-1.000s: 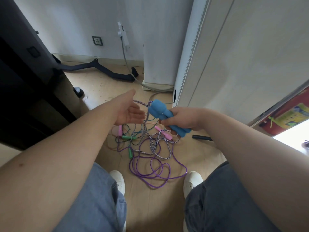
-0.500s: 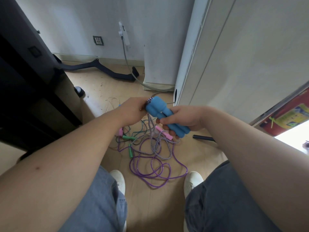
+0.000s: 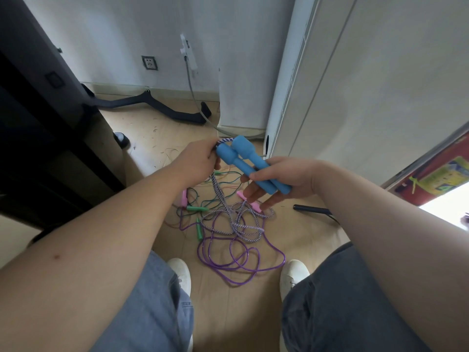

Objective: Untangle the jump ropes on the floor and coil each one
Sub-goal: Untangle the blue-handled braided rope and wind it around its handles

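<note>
My right hand (image 3: 281, 180) holds two blue foam handles (image 3: 243, 161) side by side, thumb over them. A purple-and-white striped rope (image 3: 223, 196) runs from the handle tops down to the floor. My left hand (image 3: 196, 161) grips this rope just beside the handle heads. Below lies a tangle: a clear purple rope (image 3: 241, 260) with pink handles (image 3: 253, 205), and a thin green rope (image 3: 228, 177) with green handles (image 3: 199, 228). The striped rope's lower loops (image 3: 245, 231) lie across the tangle.
My two white shoes (image 3: 181, 273) flank the purple rope on the wooden floor. A black handle (image 3: 313, 209) lies to the right. A dark cabinet (image 3: 38, 128) stands left, a white appliance (image 3: 355, 85) right, a black curved bar (image 3: 152, 105) by the wall.
My left hand, open a second ago, moved to the handle heads and closed on the striped rope. My right hand's fingers have loosened under the blue handles.
</note>
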Demonstrator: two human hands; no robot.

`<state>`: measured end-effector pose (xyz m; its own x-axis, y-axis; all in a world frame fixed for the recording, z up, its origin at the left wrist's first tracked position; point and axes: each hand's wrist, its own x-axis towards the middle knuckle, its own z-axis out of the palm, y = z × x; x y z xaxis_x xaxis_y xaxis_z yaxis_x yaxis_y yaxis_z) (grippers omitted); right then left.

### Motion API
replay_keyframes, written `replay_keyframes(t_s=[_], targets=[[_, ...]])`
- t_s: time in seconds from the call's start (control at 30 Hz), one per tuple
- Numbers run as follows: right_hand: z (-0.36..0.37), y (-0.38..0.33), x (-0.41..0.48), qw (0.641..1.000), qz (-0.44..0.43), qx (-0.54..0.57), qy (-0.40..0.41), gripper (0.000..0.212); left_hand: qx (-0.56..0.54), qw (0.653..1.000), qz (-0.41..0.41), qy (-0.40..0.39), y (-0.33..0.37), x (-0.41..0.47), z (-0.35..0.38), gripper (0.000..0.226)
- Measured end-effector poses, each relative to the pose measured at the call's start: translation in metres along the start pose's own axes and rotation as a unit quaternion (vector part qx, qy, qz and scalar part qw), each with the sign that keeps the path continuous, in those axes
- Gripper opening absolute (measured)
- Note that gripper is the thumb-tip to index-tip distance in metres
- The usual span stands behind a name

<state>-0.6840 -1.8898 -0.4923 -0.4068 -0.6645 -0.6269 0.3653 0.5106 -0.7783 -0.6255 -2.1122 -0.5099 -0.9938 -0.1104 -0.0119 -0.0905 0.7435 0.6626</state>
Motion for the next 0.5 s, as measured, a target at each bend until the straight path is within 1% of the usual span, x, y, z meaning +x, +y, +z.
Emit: replay_keyframes(t_s=[0.07, 0.17, 0.23, 0.33, 0.4, 0.5], targets=[[0.001, 0.000, 0.000, 1.000, 0.002, 0.009, 0.000, 0.031, 0.000, 1.000, 0.006, -0.006, 0.001, 0.000, 0.001, 0.023], [0.005, -0.003, 0.000, 1.000, 0.016, -0.007, 0.008, 0.029, 0.004, 1.000, 0.010, -0.013, 0.000, -0.001, 0.001, 0.021], [0.006, -0.004, 0.000, 1.000, 0.018, -0.006, 0.019, 0.027, 0.018, 1.000, 0.002, -0.008, -0.002, -0.001, 0.000, 0.023], [0.005, -0.008, -0.001, 1.000, 0.010, -0.009, 0.025, 0.028, 0.032, 0.999, -0.028, 0.003, -0.003, 0.000, -0.003, 0.031], [0.007, -0.011, -0.004, 1.000, 0.006, -0.005, 0.007, 0.025, 0.030, 0.998, -0.049, -0.006, -0.003, 0.002, -0.004, 0.028], [0.016, -0.015, -0.005, 1.000, -0.015, -0.015, -0.022, 0.021, 0.026, 0.993, -0.106, -0.036, 0.000, 0.003, 0.002, 0.021]])
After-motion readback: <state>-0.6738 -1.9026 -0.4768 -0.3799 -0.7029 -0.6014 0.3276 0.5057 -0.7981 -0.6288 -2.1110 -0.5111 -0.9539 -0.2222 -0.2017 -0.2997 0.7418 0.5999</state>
